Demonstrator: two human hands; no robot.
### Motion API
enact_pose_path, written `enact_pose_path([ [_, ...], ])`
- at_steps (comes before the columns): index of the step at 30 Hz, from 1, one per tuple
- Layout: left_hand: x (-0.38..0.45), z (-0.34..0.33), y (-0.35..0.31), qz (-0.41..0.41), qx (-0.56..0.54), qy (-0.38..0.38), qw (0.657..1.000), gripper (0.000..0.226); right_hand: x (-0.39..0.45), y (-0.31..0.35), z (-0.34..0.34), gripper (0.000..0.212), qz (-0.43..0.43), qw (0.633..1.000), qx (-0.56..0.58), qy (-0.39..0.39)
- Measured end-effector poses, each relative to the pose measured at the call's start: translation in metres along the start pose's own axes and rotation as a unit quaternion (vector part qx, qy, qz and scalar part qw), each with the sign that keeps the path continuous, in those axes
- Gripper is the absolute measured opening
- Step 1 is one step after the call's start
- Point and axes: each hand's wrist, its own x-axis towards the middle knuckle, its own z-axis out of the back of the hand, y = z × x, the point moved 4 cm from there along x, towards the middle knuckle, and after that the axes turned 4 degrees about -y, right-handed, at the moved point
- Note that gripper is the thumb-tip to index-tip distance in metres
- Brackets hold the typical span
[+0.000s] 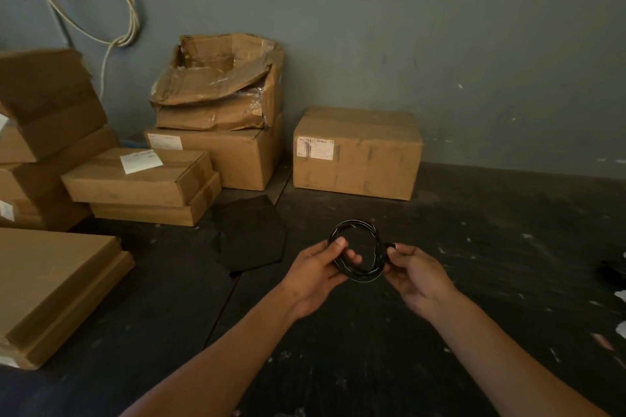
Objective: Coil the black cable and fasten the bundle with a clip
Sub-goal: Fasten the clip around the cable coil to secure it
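The black cable [359, 249] is wound into a round coil and held up between both hands, above the dark floor [474, 247]. The left hand [318, 272] grips the coil's left side, thumb on top and fingers curled through the loop. The right hand [415, 276] pinches the right side, where a short cable end sticks out — both forearms reach in from the bottom edge.

Just beyond the left hand a flat black sheet [252, 235] lies on the floor. Behind it, cardboard boxes are stacked against the grey wall [406, 27]: a torn open box [220, 85] on top of a larger one, a sealed box [355, 152] to the right, flatter cartons [139, 176] to the left. A pale cord [128, 3] hangs looped on the wall.

The floor to the right of the hands lies open up to the wall, speckled with pale flecks.
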Motion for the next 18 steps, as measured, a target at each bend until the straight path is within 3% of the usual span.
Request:
enact_pose_path([
  [3, 0.001, -0.008, 0.001, -0.016, 0.011, 0.006, 1.000, 0.014, -0.002, -0.008, 0.014, 0.015, 0.003, 0.992, -0.118, 0.054],
  [5, 0.002, -0.012, 0.001, -0.033, 0.081, -0.007, 0.996, 0.014, -0.003, -0.014, 0.033, 0.015, 0.042, 0.950, -0.300, 0.075],
  [8, 0.005, -0.018, 0.004, -0.047, 0.189, -0.034, 0.980, 0.018, -0.003, -0.020, 0.070, 0.013, 0.091, 0.789, -0.599, 0.102],
  [11, 0.008, -0.024, 0.009, -0.036, 0.253, -0.051, 0.966, 0.021, -0.009, -0.028, 0.111, 0.027, -0.003, 0.622, -0.772, 0.127],
  [13, 0.009, -0.029, 0.015, -0.019, 0.274, -0.051, 0.960, 0.019, -0.014, -0.034, 0.133, 0.053, -0.067, 0.536, -0.832, 0.131],
  [15, 0.010, -0.034, 0.021, 0.002, 0.284, -0.036, 0.958, 0.016, -0.019, -0.039, 0.149, 0.072, -0.122, 0.497, -0.850, 0.127],
  [18, 0.010, -0.040, 0.030, 0.024, 0.299, -0.006, 0.954, 0.016, -0.030, -0.046, 0.160, 0.089, -0.188, 0.482, -0.846, 0.128],
])
